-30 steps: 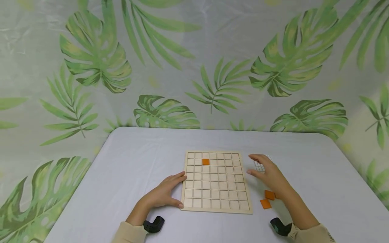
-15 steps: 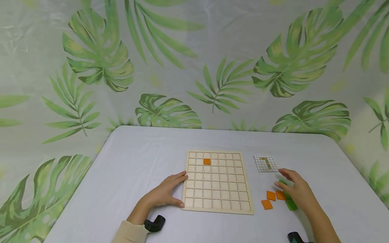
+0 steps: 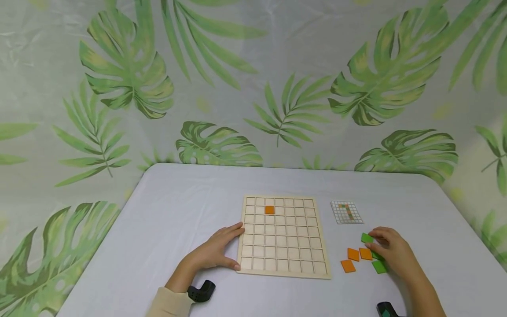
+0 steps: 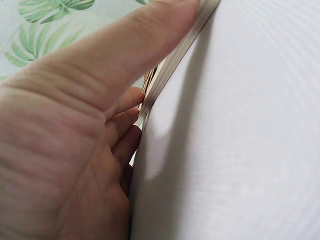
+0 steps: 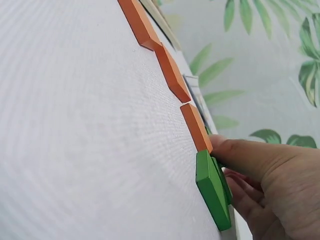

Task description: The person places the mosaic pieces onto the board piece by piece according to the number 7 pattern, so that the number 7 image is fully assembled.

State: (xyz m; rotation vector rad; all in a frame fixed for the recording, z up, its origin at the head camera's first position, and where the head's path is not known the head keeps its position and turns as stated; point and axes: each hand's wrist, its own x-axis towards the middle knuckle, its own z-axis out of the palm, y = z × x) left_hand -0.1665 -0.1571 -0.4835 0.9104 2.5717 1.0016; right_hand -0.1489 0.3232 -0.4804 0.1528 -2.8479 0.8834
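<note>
A wooden grid board (image 3: 285, 241) lies on the table with one orange tile (image 3: 270, 210) in a cell of its second row. My left hand (image 3: 215, 250) rests along the board's left edge, fingers extended, thumb at the near corner. In the left wrist view the thumb (image 4: 115, 55) touches the board's side. At the right, my right hand (image 3: 394, 253) has its thumb and index finger at opposite edges of the farthest green tile (image 3: 366, 238), pinching it. Another green tile (image 3: 379, 267) lies below that hand, and one more is partly hidden under the fingers.
Three loose orange tiles (image 3: 353, 254) lie between the board and the right hand. Behind them is a small pattern card (image 3: 346, 212) with a printed grid of orange and green squares. The white table (image 3: 190, 193) ends at a leaf-patterned backdrop (image 3: 222, 145).
My right hand has moved from beside the card, right and nearer to me, to the green tiles, and its fingers have closed in. The left hand stays at the board.
</note>
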